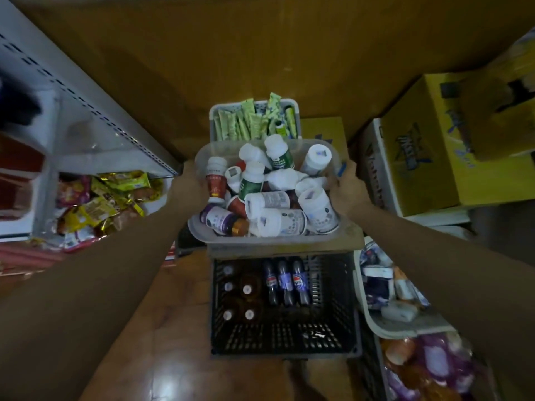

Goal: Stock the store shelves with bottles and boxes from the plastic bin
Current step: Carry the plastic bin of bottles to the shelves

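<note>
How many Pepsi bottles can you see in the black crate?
3 Pepsi bottles lie side by side in the black crate: left, middle, right. More may be hidden under the bin.

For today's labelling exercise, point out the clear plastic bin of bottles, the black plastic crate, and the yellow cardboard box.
Clear plastic bin (262,240): head view, near rim.
Black plastic crate (285,337): head view, slotted floor.
Yellow cardboard box (417,157): head view, printed side.

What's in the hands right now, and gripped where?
Both hold the clear plastic bin of bottles: left hand on its left rim, right hand on its right rim.
</note>
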`<state>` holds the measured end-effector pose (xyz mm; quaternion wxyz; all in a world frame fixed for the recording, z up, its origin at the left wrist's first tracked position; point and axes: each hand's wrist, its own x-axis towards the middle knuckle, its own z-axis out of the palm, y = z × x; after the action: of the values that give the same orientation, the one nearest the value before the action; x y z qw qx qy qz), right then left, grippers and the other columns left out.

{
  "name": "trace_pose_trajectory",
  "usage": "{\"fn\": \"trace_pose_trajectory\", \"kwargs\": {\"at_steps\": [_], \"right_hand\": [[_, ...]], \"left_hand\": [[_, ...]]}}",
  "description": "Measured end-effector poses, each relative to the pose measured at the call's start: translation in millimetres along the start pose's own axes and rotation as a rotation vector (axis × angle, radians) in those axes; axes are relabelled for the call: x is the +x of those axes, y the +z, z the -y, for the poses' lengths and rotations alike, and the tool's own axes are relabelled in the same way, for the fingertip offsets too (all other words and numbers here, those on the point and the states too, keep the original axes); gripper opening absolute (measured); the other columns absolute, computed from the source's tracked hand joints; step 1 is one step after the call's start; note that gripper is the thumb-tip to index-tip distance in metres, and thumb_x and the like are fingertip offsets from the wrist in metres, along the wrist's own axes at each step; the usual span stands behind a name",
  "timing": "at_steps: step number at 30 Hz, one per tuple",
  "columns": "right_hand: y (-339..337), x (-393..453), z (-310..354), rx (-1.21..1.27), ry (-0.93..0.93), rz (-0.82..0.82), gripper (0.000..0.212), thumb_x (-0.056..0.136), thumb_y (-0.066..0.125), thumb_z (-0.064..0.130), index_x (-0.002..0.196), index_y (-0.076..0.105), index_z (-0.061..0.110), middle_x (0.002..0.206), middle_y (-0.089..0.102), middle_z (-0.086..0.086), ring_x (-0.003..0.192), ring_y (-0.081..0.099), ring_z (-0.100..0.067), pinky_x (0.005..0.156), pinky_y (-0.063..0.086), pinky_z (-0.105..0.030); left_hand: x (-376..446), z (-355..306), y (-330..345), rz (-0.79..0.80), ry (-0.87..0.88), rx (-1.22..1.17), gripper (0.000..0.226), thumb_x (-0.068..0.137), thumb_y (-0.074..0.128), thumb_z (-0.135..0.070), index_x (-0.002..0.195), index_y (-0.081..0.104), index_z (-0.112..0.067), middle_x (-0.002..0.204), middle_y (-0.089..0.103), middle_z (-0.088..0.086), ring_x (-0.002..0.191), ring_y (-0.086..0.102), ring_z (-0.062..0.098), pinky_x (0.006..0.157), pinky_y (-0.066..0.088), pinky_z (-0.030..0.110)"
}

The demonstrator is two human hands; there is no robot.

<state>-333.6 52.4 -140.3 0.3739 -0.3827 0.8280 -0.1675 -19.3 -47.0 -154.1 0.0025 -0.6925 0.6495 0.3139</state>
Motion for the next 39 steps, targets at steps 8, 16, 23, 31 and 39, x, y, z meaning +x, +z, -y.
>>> {"fn": "trace_pose_trajectory", "kwargs": {"at_steps": [8, 16, 23, 31, 39], "right_hand": [[-18.2, -34.9, 19.1, 0.036, -0.024, 0.023, 0.054, 0.107, 0.042, 0.036, 0.152, 0.022, 0.015, 0.117, 0.061, -0.018, 0.077, 0.059, -0.033, 0.068, 0.049, -0.046], [-73.9, -154.6, 100.8, 0.075, -0.197, 0.007, 0.053, 0.106, 0.043, 0.042, 0.151, 0.028, 0.019, 0.138, 0.054, -0.01, 0.114, 0.056, -0.035, 0.085, 0.04, -0.04], [-79.8, -312.6, 181.0, 0.111, -0.322, -0.112, 0.051, 0.101, 0.05, 0.045, 0.146, 0.038, 0.023, 0.124, 0.059, -0.005, 0.107, 0.058, -0.027, 0.086, 0.045, -0.04], [-19.2, -485.8, 284.3, 0.074, -0.531, -0.096, 0.044, 0.102, 0.051, 0.036, 0.141, 0.046, 0.017, 0.118, 0.056, -0.003, 0.097, 0.048, -0.018, 0.083, 0.036, -0.033], [122.8, -648.2, 398.8, -0.013, -0.847, 0.197, 0.05, 0.097, 0.053, 0.045, 0.14, 0.047, 0.021, 0.129, 0.06, -0.009, 0.115, 0.056, -0.035, 0.095, 0.044, -0.046]], "left_hand": [[-52.7, -4.2, -32.0, 0.072, -0.065, -0.246, 0.07, 0.09, 0.054, -0.046, 0.149, 0.029, -0.015, 0.118, 0.059, 0.022, 0.1, 0.059, 0.045, 0.076, 0.05, 0.049], [-183.8, 12.4, -136.6, -0.08, -0.101, -0.38, 0.066, 0.093, 0.054, -0.046, 0.149, 0.033, -0.019, 0.132, 0.061, 0.01, 0.116, 0.061, 0.034, 0.094, 0.051, 0.048], [-334.8, 65.1, -248.0, -0.308, -0.032, -0.467, 0.057, 0.102, 0.051, -0.039, 0.154, 0.031, -0.026, 0.139, 0.056, 0.008, 0.116, 0.059, 0.026, 0.092, 0.053, 0.043], [-513.8, 196.6, -343.1, -0.648, -0.069, -0.532, 0.056, 0.097, 0.06, -0.035, 0.149, 0.041, -0.028, 0.131, 0.059, -0.002, 0.105, 0.06, 0.012, 0.07, 0.051, 0.019], [-703.4, 359.4, -382.4, -1.112, -0.353, -0.647, 0.044, 0.094, 0.062, -0.025, 0.137, 0.055, -0.026, 0.109, 0.061, -0.015, 0.092, 0.061, -0.001, 0.068, 0.045, 0.011]]}}
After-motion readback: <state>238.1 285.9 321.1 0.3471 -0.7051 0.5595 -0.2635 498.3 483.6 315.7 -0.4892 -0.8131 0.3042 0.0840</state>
